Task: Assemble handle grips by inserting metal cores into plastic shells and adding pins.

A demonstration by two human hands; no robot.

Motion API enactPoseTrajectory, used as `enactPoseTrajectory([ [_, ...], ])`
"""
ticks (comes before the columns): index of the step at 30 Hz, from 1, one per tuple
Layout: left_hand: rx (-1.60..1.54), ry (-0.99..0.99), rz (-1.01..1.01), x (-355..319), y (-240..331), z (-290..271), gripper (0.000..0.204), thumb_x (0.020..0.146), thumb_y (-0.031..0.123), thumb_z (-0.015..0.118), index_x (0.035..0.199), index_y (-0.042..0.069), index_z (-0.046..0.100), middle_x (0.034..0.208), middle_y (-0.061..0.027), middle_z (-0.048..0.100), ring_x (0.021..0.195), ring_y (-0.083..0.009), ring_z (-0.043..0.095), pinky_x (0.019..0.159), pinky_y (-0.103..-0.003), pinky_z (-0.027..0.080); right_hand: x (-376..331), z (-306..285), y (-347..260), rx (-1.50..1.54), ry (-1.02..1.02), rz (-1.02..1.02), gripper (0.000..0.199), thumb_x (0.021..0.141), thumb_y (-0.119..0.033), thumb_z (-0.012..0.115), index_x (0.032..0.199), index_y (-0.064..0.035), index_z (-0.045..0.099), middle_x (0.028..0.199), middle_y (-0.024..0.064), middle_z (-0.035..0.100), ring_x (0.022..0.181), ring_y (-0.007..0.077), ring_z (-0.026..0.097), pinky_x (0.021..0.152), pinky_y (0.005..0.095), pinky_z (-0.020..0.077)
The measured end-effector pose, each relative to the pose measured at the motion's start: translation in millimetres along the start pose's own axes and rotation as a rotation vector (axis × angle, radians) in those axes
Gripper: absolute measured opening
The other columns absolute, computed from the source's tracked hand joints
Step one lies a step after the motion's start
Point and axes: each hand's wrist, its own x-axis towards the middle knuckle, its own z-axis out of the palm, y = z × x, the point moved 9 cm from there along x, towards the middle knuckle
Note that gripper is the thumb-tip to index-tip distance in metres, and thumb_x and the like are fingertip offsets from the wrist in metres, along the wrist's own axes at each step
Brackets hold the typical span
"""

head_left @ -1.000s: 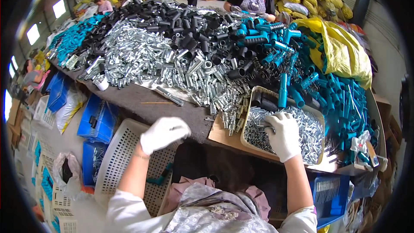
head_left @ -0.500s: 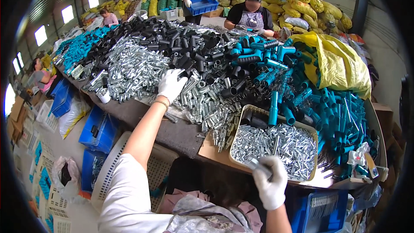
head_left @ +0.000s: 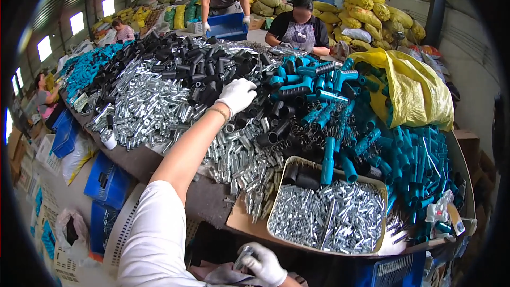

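My left hand (head_left: 237, 95), in a white glove, reaches over the heap with its fingers apart at the edge of the black tubes (head_left: 211, 69). No piece shows in it. Below it lies a bank of silver metal sleeves (head_left: 226, 154). My right hand (head_left: 265, 266), also gloved, is low in front of the table, closed on a short silver metal sleeve (head_left: 244, 255) that is partly hidden by the fingers. To its right a shallow tray (head_left: 272, 226) holds small silver pins (head_left: 303, 212), with a few black tubes at its back.
Teal handles (head_left: 409, 162) pile up on the right beside a yellow sack (head_left: 419, 90). Black springs lie among them. Across the table one person holds a blue crate (head_left: 227, 25); another sits working (head_left: 303, 26). Blue bins (head_left: 109, 178) and a perforated white crate (head_left: 123, 231) stand at the left.
My left hand has moved right and farther in, from the silver parts to the black tubes. My right hand, still holding the metal sleeve, has dropped left, away from the tray. The crate carrier has leaned lower.
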Motion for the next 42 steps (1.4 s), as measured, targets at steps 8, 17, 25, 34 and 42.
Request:
enactPoseTrajectory([
  [8,0.419,-0.258,0.101,108.8,-29.5,86.2,0.03,0.087,0.017,0.052,0.101,0.006,0.076,0.106,-0.0193,0.072,0.101,-0.0366,0.07,0.088,-0.046,0.056,25.9,11.3,60.9,-0.142,-0.146,0.089,0.04,0.095,-0.045,0.06,0.103,-0.0064,0.061,0.089,0.01,0.064,0.083,0.0222,0.061,0.074,0.039,0.0495],
  [17,0.161,-0.29,0.121,218.7,-50.7,119.7,0.067,0.08,0.04,0.063,0.139,0.009,0.052,0.128,-0.0226,0.063,0.118,-0.0402,0.061,0.1,-0.045,0.049,44.0,5.4,134.4,0.329,-0.39,0.324,0.042,0.101,-0.028,0.058,0.136,-0.0034,0.054,0.128,0.0082,0.06,0.118,0.0191,0.054,0.102,0.0348,0.0426],
  [25,0.411,-0.585,-0.019,227.5,-97.7,172.8,0.06,0.089,0.051,0.051,0.124,0.004,0.068,0.132,-0.0207,0.063,0.12,-0.0333,0.063,0.102,-0.042,0.047,50.0,17.7,149.3,0.384,-0.447,0.272,0.047,0.102,-0.039,0.053,0.131,-0.0027,0.054,0.121,0.0078,0.059,0.11,0.0171,0.055,0.099,0.0325,0.0437],
  [34,0.162,-0.548,0.151,155.7,-78.8,137.7,0.041,0.093,0.034,0.048,0.116,0.008,0.071,0.11,-0.0195,0.072,0.103,-0.035,0.069,0.093,-0.042,0.051,53.6,69.0,114.3,0.365,-0.566,0.124,0.057,0.102,-0.052,0.047,0.126,-0.0019,0.055,0.113,0.0074,0.059,0.103,0.0148,0.056,0.095,0.0299,0.0449],
  [42,-0.016,-0.464,0.333,78.1,-30.9,110.0,0.037,0.088,0.039,0.061,0.102,0.008,0.075,0.099,-0.0211,0.072,0.094,-0.039,0.068,0.086,-0.04,0.053,67.7,100.3,13.3,0.517,-0.632,0.126,0.054,0.106,-0.037,0.049,0.146,-0.001,0.043,0.117,0.0008,0.057,0.105,0.0092,0.054,0.099,0.0246,0.0413],
])
